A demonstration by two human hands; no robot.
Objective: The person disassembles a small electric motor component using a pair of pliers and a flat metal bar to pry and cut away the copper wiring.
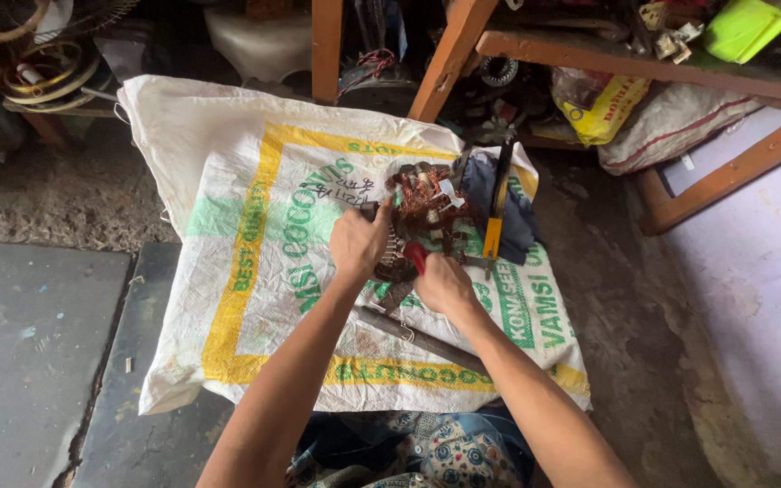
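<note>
1. So, head view: left hand (357, 242) grips the motor stator (409, 226) with tangled copper winding, mid-sack.
2. Right hand (443, 285) is clenched on a red-handled tool (416, 257) touching it.
3. White sack (255, 262) has bare room leftward; yellow-handled tool (494, 226) crowds the right edge.

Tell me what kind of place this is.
Likely a small motor-repair workshop, worked on the floor. The left hand and right hand work on a stator with copper windings over a woven sack; wire coils and a cluttered wooden bench stand nearby.
</note>
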